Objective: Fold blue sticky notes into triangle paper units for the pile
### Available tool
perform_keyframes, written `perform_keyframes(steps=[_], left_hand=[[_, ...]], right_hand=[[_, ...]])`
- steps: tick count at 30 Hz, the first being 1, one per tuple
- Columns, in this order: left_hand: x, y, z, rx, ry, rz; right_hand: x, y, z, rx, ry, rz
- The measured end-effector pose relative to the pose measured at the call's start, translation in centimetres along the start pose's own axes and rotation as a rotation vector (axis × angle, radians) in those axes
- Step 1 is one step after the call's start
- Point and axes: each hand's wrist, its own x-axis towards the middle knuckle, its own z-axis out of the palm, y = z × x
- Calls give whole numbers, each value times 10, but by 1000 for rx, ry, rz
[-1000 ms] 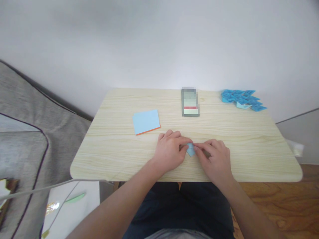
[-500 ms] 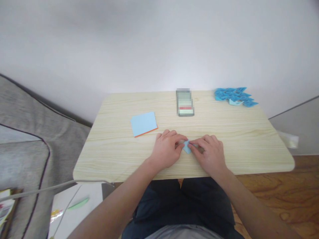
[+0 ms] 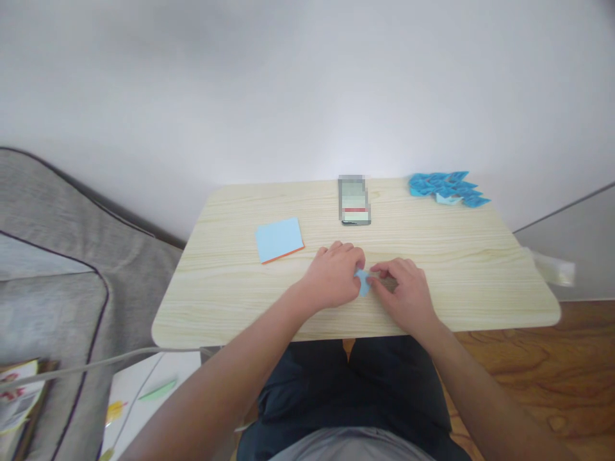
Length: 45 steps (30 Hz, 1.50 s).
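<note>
A small light-blue piece of folded paper point(image 3: 364, 284) is between my two hands, low over the front middle of the table. My left hand point(image 3: 336, 275) is closed on its left side, the thumb and curled forefinger gripping it. On the right edge, the fingertips and thumb of my right hand point(image 3: 402, 291) pinch the same paper. The fingers cover part of it, so its exact folds cannot be made out. Up and left of my hands lies a stack of light-blue paper sheets point(image 3: 280, 240) with an orange lower edge.
A phone point(image 3: 354, 202) with a blurred screen lies toward the back of the wooden table point(image 3: 216, 288). Several folded blue paper pieces point(image 3: 446, 187) are bunched at the back right. The wall point(image 3: 307, 89) stands behind, and a grey sofa point(image 3: 129, 275) is at the left.
My left hand has turned and moved slightly right, its forefinger now curled over the paper. My right hand keeps its pinch. The whole view has shifted a little.
</note>
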Motion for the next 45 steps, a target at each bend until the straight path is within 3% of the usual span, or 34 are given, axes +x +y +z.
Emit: perform_keyframes(steps=[7, 11, 13, 15, 18, 22, 25, 30, 45], left_hand=[[-1, 0, -2, -531, 38, -114], [-7, 0, 4, -888, 63, -103], [-12, 1, 8, -938, 77, -93], [-17, 5, 10, -814, 159, -95], [-27, 13, 10, -441, 312, -57], [-37, 16, 13, -121, 248, 36], [-42, 10, 18, 2, 202, 65], [-50, -2, 19, 26, 187, 54], [-61, -11, 21, -39, 207, 20]], right_hand=[[0, -3, -9, 266, -5, 16], [-3, -15, -12, 403, 21, 43], [-4, -19, -12, 383, 69, 18], [-4, -20, -11, 290, 125, -35], [-6, -17, -9, 40, 162, -120], [-10, -17, -6, -237, 93, -173], [-15, -20, -4, -254, 25, -190], [-24, -18, -6, -131, -82, -230], [-25, -13, -12, -148, -117, -226]])
